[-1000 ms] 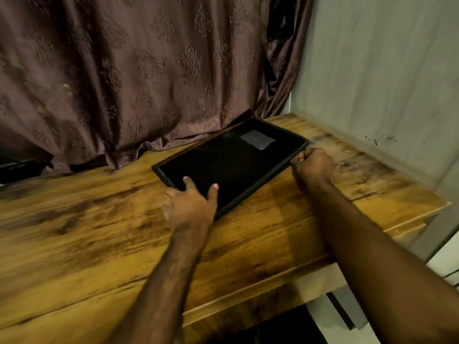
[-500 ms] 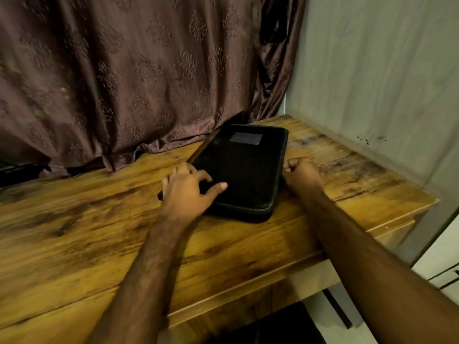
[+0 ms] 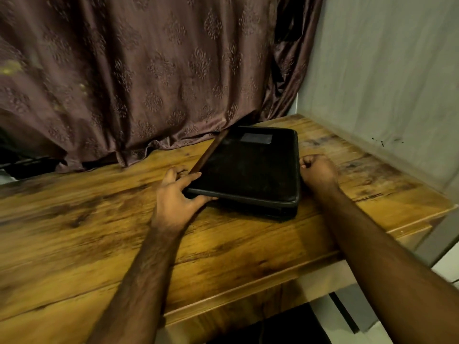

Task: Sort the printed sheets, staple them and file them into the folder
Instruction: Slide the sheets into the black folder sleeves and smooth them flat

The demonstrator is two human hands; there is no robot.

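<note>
Two hands at my folder (image 3: 248,170) | left hand (image 3: 177,194) grips its near-left corner | right hand (image 3: 316,170) clenched against right edge | tabletop (image 3: 87,219)

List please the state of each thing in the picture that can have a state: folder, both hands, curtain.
folder: shut, flat on the table, near left corner lifted a little
left hand: grips the folder's near left corner
right hand: fist against the folder's right edge; grip unclear
curtain: drawn, hem on the table
</note>
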